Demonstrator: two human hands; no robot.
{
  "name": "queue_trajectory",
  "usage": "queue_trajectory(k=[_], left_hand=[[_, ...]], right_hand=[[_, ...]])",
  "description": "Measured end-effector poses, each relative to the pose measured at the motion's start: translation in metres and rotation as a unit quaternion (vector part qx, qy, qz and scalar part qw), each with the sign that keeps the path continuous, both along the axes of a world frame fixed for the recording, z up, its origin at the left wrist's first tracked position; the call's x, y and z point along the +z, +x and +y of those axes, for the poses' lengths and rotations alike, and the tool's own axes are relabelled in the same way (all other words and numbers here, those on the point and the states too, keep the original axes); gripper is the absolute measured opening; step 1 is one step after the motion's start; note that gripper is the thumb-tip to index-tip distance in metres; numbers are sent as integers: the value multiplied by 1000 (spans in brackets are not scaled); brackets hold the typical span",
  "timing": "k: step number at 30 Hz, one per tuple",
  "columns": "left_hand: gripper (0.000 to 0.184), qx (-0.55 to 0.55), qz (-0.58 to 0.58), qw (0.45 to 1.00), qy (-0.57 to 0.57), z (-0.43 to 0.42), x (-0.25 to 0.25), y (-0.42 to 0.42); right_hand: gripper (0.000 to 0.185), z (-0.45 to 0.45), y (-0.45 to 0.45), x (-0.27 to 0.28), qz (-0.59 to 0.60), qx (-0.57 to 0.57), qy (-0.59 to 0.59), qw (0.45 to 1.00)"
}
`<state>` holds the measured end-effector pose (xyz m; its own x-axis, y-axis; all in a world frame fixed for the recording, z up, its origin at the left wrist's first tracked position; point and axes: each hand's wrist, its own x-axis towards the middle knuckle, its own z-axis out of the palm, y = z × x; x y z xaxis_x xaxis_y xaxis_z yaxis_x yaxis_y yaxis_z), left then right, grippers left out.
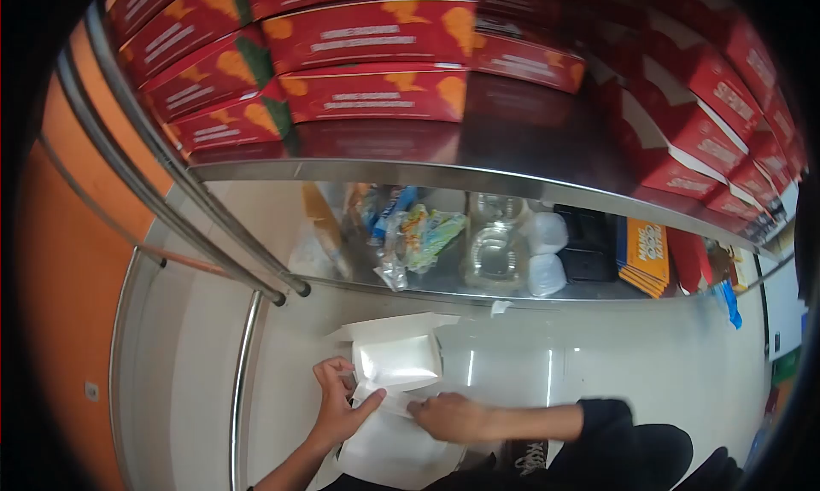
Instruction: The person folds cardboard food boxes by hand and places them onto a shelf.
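Pale, glossy flooring (632, 354) forms the work surface, bounded on my left by an orange wall (73, 307). Ahead stands a metal rack (512, 119). Its upper shelf carries stacked red boxes (376, 98); its lower shelf carries clear containers (495, 254), black trays (589, 254) and plastic packets (427, 235).

On the floor directly in front of the body, below the rack, I view one open carton (397, 361), its white inner face upward. One panel rises at the far side; a broad panel (401, 453) lies toward the body.

Left hand (337, 410): fingers bent beside the carton's left wall, thumb laid over the near fold. I cannot tell whether it is pinching or only bracing. Right hand (451, 418): fingers curled closed, apparently gripping the near flap (386, 400).

Handling, by my estimate: light, thin card; stiff along creases, floppy at unsupported flaps. The shiny face may slip under dry fingers, and folds may crush. I would take hold at wall corners close to a crease, avoiding mid-panel pressure.
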<state>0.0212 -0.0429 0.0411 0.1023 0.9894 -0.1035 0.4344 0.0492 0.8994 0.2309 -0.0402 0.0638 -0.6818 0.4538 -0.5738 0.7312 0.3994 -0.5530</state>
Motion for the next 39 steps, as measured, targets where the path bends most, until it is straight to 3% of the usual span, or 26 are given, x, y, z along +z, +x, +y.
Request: queue_trajectory(k=[1, 2, 3, 4, 6, 7, 8, 9, 10, 11, 12, 13, 14, 16, 18, 19, 21, 23, 25, 26, 30, 37, 39], left_hand=[[64, -8, -12, 1000, -1, 4, 5, 7], [64, -21, -11, 1000, 1, 12, 14, 18], [63, -49, -4, 998, 29, 21, 25, 36], [61, -79, 3, 995, 58, 29, 34, 54], [60, -105, -32, 992, 70, 41, 39, 95], [59, -117, -65, 988, 76, 46, 35, 118], [56, -97, -125, 987, 41, 50, 19, 140], [56, -113, -127, 985, 40, 50, 12, 164], [56, -115, -158, 981, 19, 49, 7, 186], [57, -117, -186, 976, -3, 49, -2, 207], [52, -122, -102, 984, 77, 48, -28, 223], [52, -136, -96, 984, 69, 51, -52, 236], [46, -184, -72, 977, 77, 48, -76, 248], [42, -239, -49, 966, 81, 45, -109, 270], [38, -247, 32, 969, -4, 47, -129, 285], [38, -253, 27, 967, -5, 45, -132, 295], [38, -162, 9, 987, -14, 44, -137, 309], [32, -162, 23, 986, -13, 47, -142, 311], [27, -138, 67, 972, 177, 51, -128, 315], [23, -148, 146, 965, 162, 46, -113, 310], [22, -170, 181, 951, 181, 22, -130, 278], [24, -109, -16, 994, 27, -35, -196, 274], [20, -85, -104, 989, -58, -39, -199, 276]], right_hand=[[50, 5, 15, 10, 17, -24, 24, 999], [61, 12, 35, 25, 38, 19, 21, 999], [69, 4, 63, 23, 33, 23, 231, 972], [78, -5, 89, 23, 20, 26, 431, 902], [91, -11, 142, 34, -122, -73, 529, 837], [92, -7, 163, 49, -182, -177, 354, 900], [93, -3, 186, 70, -227, -274, 162, 920], [81, -5, 210, 95, -197, -360, 56, 910], [60, -5, 230, 111, -84, -490, -135, 857], [60, -19, 255, 96, -81, -502, -139, 850], [51, -36, 287, 64, 9, -507, -12, 862], [43, -49, 309, 30, 96, -502, 114, 852], [43, -58, 323, 0, 95, -515, 102, 846], [36, -69, 349, -55, 32, -593, 314, 741], [33, -70, 357, -97, 15, -601, 320, 732], [29, -68, 356, -100, 1, -599, 332, 729], [25, -70, 348, -97, -33, -611, 322, 722], [22, -76, 342, -87, -24, -598, 340, 725], [23, -83, 340, -91, -8, -568, 384, 727], [23, -88, 340, -95, -18, -559, 380, 737], [24, -122, 337, -149, 36, -530, 430, 730], [32, -152, 313, -194, 164, -636, 267, 705], [31, -151, 303, -188, 274, -698, 178, 638]])
